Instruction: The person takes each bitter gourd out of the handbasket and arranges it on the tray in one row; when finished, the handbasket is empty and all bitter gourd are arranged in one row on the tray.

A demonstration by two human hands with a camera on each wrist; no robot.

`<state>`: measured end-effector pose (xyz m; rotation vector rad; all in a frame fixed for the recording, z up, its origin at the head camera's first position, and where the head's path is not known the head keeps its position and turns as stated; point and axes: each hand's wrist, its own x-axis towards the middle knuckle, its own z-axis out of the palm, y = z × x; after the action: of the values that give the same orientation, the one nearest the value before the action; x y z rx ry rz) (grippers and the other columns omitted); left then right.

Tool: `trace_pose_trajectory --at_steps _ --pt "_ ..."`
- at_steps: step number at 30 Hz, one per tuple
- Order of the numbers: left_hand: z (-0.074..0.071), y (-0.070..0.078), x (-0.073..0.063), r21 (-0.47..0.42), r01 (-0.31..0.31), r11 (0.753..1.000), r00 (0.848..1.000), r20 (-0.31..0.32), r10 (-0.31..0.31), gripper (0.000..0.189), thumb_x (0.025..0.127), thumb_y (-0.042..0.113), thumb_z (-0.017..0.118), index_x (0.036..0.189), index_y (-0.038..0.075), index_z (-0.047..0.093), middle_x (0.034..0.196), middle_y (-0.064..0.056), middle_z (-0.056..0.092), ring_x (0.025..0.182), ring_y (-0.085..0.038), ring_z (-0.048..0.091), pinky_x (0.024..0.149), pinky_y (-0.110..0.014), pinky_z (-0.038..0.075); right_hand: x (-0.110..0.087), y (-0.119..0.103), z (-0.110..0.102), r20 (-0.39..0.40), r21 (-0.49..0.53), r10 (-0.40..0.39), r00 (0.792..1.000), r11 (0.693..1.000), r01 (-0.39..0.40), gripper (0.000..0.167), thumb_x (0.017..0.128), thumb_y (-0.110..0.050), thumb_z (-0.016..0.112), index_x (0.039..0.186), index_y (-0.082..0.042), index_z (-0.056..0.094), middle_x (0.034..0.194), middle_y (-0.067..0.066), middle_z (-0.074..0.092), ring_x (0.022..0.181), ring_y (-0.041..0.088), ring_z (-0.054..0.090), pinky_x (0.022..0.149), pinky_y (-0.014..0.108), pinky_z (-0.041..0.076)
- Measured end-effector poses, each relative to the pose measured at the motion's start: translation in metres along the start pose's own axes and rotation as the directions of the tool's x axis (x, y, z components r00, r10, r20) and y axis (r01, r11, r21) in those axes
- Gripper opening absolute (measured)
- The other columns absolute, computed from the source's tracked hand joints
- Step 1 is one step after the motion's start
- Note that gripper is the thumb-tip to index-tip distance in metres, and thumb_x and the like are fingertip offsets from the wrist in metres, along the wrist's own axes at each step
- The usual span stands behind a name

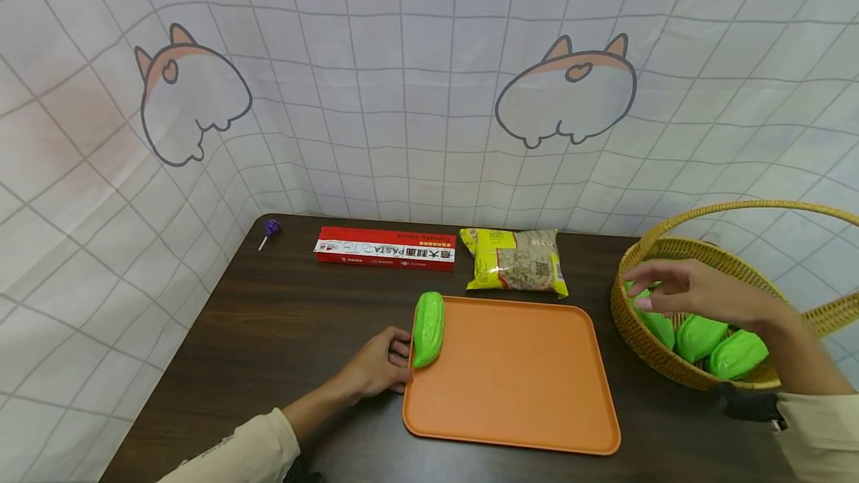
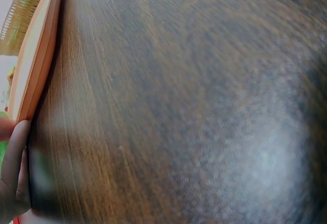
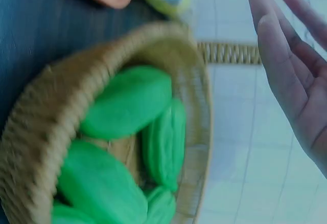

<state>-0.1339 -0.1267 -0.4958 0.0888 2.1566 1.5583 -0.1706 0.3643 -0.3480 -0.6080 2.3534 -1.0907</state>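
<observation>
My left hand grips the left rim of an orange tray, its fingertips on the edge in the left wrist view. On the tray's upper left lies a bright green, ridged, gourd-shaped piece, just beyond those fingers. To the right, my right hand hangs over a wicker basket with its fingers loosely bent and nothing in them. Several more green pieces lie inside the basket; the hand covers part of them in the head view.
Behind the tray lie a red and white pasta box and a yellow, partly see-through food bag. A purple lollipop is at the table's back left corner. The basket's tall handle arches up on the right. A gridded cloth hangs behind.
</observation>
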Motion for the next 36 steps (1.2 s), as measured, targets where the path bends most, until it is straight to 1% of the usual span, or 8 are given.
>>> trace_pose_trajectory --at_steps 3,8,12,16,21,27,33,36 --pt "0.0 0.001 -0.001 0.009 -0.002 1.0 1.0 -0.001 0.003 0.066 0.074 -0.005 0.075 0.134 -0.004 0.048 0.113 -0.017 0.057 0.09 -0.019 0.064 0.063 -0.035 0.064 -0.004 0.01 -0.013 -0.028 -0.009 0.036 0.999 0.999 -0.037 0.042 0.102 -0.013 0.053 0.141 0.004 0.047 0.123 0.01 0.066 0.104 0.012 0.066 0.074 0.034 0.061" --pt "0.0 0.002 -0.001 0.014 -0.002 1.0 1.0 0.0 0.002 0.066 0.075 -0.004 0.075 0.134 -0.003 0.048 0.113 -0.017 0.056 0.09 -0.02 0.064 0.063 -0.035 0.064 -0.004 0.025 -0.028 -0.099 -0.097 0.183 0.978 0.977 -0.192 0.048 0.102 -0.028 0.057 0.143 -0.004 0.048 0.125 0.013 0.063 0.096 0.011 0.067 0.074 0.032 0.06" --pt "-0.001 0.002 -0.001 0.007 -0.002 1.0 1.0 -0.01 0.002 0.065 0.075 -0.005 0.075 0.134 -0.004 0.048 0.113 -0.017 0.057 0.089 -0.019 0.064 0.063 -0.036 0.064 0.003 0.036 -0.038 -0.09 -0.146 0.239 0.967 0.957 -0.25 0.055 0.102 -0.033 0.056 0.145 -0.001 0.045 0.128 0.019 0.06 0.092 0.009 0.066 0.073 0.031 0.06" --pt "-0.001 0.003 -0.002 0.007 0.001 1.0 1.0 -0.014 -0.001 0.065 0.075 -0.005 0.075 0.134 -0.004 0.048 0.113 -0.017 0.057 0.089 -0.019 0.064 0.063 -0.035 0.064 0.01 0.047 -0.044 -0.06 -0.118 0.262 0.963 0.956 -0.267 0.056 0.103 -0.032 0.055 0.146 0.002 0.042 0.133 0.023 0.058 0.097 0.007 0.065 0.075 0.032 0.06" --pt "-0.001 0.003 -0.001 0.008 0.004 1.0 1.0 -0.011 -0.004 0.065 0.075 -0.004 0.075 0.134 -0.003 0.048 0.113 -0.016 0.057 0.09 -0.019 0.064 0.063 -0.035 0.064 0.016 0.06 -0.045 -0.029 -0.087 0.288 0.957 0.953 -0.289 0.056 0.102 -0.031 0.056 0.146 0.003 0.043 0.139 0.03 0.053 0.112 0.024 0.064 0.082 0.04 0.06" --pt "-0.001 0.002 -0.001 0.011 0.004 1.0 1.0 -0.006 -0.004 0.065 0.075 -0.005 0.075 0.134 -0.003 0.048 0.113 -0.017 0.056 0.09 -0.019 0.063 0.063 -0.035 0.064 0.027 0.068 -0.043 0.037 -0.099 0.339 0.94 0.937 -0.334 0.066 0.101 -0.038 0.057 0.149 0.003 0.038 0.144 0.034 0.045 0.125 0.046 0.054 0.091 0.052 0.058" --pt "-0.001 0.002 -0.001 0.015 0.004 1.0 1.0 0.004 -0.004 0.065 0.075 -0.004 0.075 0.134 -0.004 0.047 0.113 -0.017 0.056 0.091 -0.02 0.063 0.064 -0.034 0.064 0.038 0.064 -0.04 0.134 -0.102 0.394 0.909 0.918 -0.383 0.074 0.101 -0.039 0.057 0.154 0.004 0.028 0.152 0.04 0.028 0.13 0.053 0.048 0.096 0.058 0.054" --pt "-0.001 0.002 -0.002 0.019 0.004 1.0 1.0 0.004 -0.005 0.065 0.075 -0.004 0.075 0.134 -0.004 0.047 0.113 -0.017 0.057 0.091 -0.02 0.064 0.064 -0.034 0.064 0.041 0.062 -0.038 0.159 -0.114 0.418 0.894 0.907 -0.404 0.078 0.1 -0.039 0.058 0.154 0.006 0.025 0.152 0.041 0.026 0.129 0.053 0.049 0.098 0.06 0.053"
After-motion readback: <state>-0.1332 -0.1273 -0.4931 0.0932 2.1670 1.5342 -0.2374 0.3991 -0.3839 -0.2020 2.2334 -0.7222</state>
